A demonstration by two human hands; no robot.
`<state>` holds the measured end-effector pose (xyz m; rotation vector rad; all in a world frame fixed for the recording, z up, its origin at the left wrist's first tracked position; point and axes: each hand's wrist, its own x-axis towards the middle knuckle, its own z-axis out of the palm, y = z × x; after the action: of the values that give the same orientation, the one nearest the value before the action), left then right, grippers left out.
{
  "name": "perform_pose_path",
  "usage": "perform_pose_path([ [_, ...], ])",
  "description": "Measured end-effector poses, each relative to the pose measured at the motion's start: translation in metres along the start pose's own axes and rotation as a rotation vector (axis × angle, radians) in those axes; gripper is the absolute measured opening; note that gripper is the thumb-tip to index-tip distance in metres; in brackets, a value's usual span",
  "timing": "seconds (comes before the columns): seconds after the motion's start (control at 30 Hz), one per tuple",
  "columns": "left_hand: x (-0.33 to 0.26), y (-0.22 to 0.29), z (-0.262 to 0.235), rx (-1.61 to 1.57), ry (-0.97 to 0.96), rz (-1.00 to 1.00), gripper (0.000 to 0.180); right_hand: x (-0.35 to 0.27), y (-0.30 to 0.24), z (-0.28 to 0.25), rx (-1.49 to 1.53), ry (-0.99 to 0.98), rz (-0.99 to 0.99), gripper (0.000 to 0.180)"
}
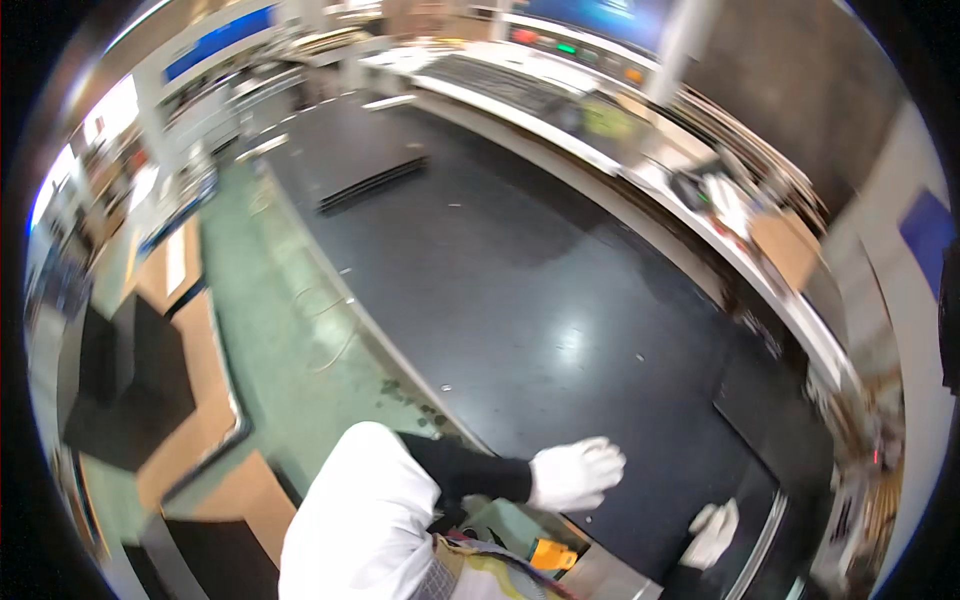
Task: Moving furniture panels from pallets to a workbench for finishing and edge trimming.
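My left hand [577, 473], in a white glove, is over the near edge of a long black table [480, 260]. Its fingers are loosely stretched out, and no object shows in it. Farther right, my right hand [712, 533], also white-gloved, is low over the same dark surface with fingers slightly bent and apart. It holds nothing that I can see. Close beside it runs a narrow silvery strip [765, 540] along the right end of the table. Whether either palm presses on the surface cannot be told.
A stack of dark panels [370, 180] lies at the table's far left. Behind the table runs a white shelf [590, 155] with tools and cardboard [785, 245]. Black blocks [150, 365] and brown cardboard [205, 400] are on the green floor [275, 330] at left. A yellow-orange object [552, 555] sits near my body.
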<state>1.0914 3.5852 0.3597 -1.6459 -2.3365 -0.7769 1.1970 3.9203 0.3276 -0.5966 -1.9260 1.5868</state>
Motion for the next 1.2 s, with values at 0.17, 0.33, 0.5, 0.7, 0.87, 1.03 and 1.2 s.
perform_pose_path([
  [0.17,-0.148,0.03,-0.037,0.249,0.008,-0.332,0.056,-0.101,-0.064,0.12,0.027,-0.081,0.125,0.034],
  [0.33,-0.275,0.065,-0.047,-0.048,0.12,-1.119,0.05,-0.174,-0.101,0.257,0.113,-0.861,0.235,0.034],
  [0.5,-0.403,0.082,-0.088,0.106,0.293,-1.435,0.045,-0.252,-0.109,0.394,-0.004,-1.4,0.198,0.032],
  [0.7,-0.542,0.097,-0.158,0.123,0.429,-1.775,0.043,-0.377,-0.159,0.576,-0.242,-1.689,-0.399,0.035],
  [0.87,-0.619,0.073,-0.211,0.187,0.561,-1.97,0.043,-0.44,-0.198,0.697,-0.071,-1.745,-0.726,0.033],
  [1.03,-0.686,0.005,-0.245,0.129,0.67,-1.961,0.041,-0.446,-0.201,0.828,-0.115,-1.541,-0.856,0.032],
  [1.2,-0.778,-0.069,-0.29,0.188,0.718,-1.866,0.038,-0.452,-0.245,0.983,-0.011,-1.322,-0.719,0.034],
])
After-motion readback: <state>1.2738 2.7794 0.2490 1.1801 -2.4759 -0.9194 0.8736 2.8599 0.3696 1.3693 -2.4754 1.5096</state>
